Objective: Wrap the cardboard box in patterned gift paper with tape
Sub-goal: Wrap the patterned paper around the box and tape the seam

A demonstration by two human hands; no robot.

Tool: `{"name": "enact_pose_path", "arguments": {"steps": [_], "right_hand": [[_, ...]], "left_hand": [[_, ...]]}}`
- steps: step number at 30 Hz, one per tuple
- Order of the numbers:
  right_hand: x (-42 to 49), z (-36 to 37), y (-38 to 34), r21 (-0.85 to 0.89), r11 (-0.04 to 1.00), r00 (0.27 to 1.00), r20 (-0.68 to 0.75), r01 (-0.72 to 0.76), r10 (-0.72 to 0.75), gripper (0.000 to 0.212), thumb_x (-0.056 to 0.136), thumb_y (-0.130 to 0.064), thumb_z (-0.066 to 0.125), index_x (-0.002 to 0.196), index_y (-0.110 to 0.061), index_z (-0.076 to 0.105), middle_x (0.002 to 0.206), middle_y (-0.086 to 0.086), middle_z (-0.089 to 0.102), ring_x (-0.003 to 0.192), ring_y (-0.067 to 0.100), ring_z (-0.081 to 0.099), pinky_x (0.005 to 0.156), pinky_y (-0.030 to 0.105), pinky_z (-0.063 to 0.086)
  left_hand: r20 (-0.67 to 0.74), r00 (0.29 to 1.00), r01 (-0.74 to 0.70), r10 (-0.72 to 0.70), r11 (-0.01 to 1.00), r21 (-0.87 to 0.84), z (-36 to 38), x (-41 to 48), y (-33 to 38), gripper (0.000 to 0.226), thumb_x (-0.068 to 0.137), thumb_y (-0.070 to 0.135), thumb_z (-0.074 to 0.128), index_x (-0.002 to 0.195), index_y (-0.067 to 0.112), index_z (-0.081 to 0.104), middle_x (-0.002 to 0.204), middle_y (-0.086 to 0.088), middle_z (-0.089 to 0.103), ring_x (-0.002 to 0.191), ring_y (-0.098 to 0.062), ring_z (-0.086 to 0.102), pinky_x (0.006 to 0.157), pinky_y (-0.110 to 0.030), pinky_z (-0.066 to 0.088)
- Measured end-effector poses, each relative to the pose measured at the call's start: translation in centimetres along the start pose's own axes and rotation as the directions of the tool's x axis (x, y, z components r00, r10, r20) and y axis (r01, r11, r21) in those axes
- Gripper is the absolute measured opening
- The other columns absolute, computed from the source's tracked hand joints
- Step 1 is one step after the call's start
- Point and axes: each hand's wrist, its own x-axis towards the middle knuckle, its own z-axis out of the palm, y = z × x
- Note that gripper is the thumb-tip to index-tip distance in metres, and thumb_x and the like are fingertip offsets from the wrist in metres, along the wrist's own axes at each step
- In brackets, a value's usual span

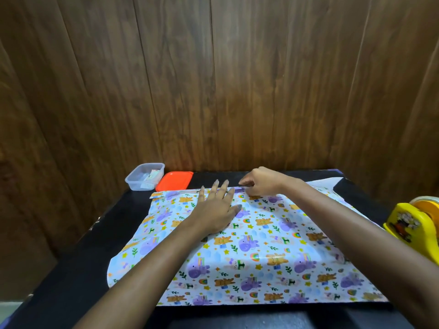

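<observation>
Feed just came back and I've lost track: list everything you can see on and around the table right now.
gift paper: one, white with purple, orange and rainbow cartoon print, spread over the table's middle
container: one, clear plastic, back left corner, small items inside
lid: one, orange-red, lying flat just right of the container
tape dispenser: one, yellow, right edge, partly cut off
table: one, black, under everything
wall: brown wood panels, behind the table
cardboard box: none in view
left grip: one hand, flat on the paper, fingers spread
right grip: one hand, pinching at the paper's far edge
</observation>
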Motion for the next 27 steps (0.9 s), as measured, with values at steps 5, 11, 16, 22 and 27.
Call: {"name": "enact_pose_path", "arguments": {"steps": [5, 11, 16, 22, 27], "right_hand": [[0.9, 0.8, 0.2, -0.127, 0.990, 0.998, -0.041, -0.058, 0.053, 0.039, 0.094, -0.012, 0.047, 0.132, -0.012, 0.054, 0.125, 0.007, 0.061, 0.108, 0.023, 0.059, 0.085, 0.027, 0.047], [2.0, 0.5, 1.3, -0.064, 0.987, 0.976, -0.176, -0.145, 0.132, 0.023, 0.093, -0.007, 0.045, 0.078, -0.014, 0.061, 0.098, 0.011, 0.065, 0.092, 0.031, 0.059, 0.064, 0.027, 0.036], [2.8, 0.5, 1.6, -0.043, 0.979, 0.957, -0.223, -0.200, 0.185, 0.029, 0.093, -0.010, 0.047, 0.115, -0.015, 0.065, 0.116, 0.007, 0.065, 0.101, 0.027, 0.061, 0.072, 0.030, 0.045], [3.5, 0.0, 2.3, -0.012, 0.975, 0.939, -0.273, -0.220, 0.209, 0.027, 0.090, -0.009, 0.046, 0.105, -0.016, 0.069, 0.113, 0.007, 0.066, 0.104, 0.029, 0.058, 0.070, 0.028, 0.036], [3.6, 0.4, 2.9, 0.018, 0.977, 0.948, -0.239, -0.214, 0.213, 0.023, 0.089, -0.010, 0.049, 0.100, -0.016, 0.069, 0.107, 0.007, 0.065, 0.105, 0.028, 0.057, 0.069, 0.026, 0.032]], "left_hand": [[-0.018, 1.000, -0.009, 0.009, 1.000, 0.007, 0.2, -0.3, 0.1, 0.059, 0.100, 0.047, 0.019, 0.151, 0.020, 0.008, 0.156, 0.000, -0.018, 0.142, -0.017, -0.022, 0.112, -0.047, -0.014], [0.066, 0.991, -0.103, 0.116, 0.979, -0.175, -2.4, -3.5, 2.8, 0.067, 0.095, 0.056, 0.028, 0.149, 0.020, 0.019, 0.158, 0.001, 0.000, 0.145, -0.013, -0.005, 0.118, -0.041, 0.000], [0.232, 0.942, -0.233, 0.243, 0.970, -0.068, -1.6, -6.8, 5.4, 0.092, 0.081, 0.072, 0.042, 0.151, 0.028, 0.001, 0.157, 0.007, -0.012, 0.144, -0.019, -0.015, 0.117, -0.045, -0.004], [0.151, 0.950, -0.271, 0.273, 0.962, -0.035, -1.5, -6.9, 5.3, 0.082, 0.084, 0.071, 0.035, 0.150, 0.029, 0.010, 0.158, 0.004, 0.001, 0.145, -0.018, -0.002, 0.117, -0.044, 0.007], [-0.039, 0.990, -0.138, 0.135, 0.986, -0.095, -2.6, -0.3, 3.8, 0.051, 0.099, 0.047, 0.031, 0.133, 0.012, 0.044, 0.138, -0.007, 0.041, 0.127, -0.024, 0.032, 0.100, -0.040, 0.034]]}}
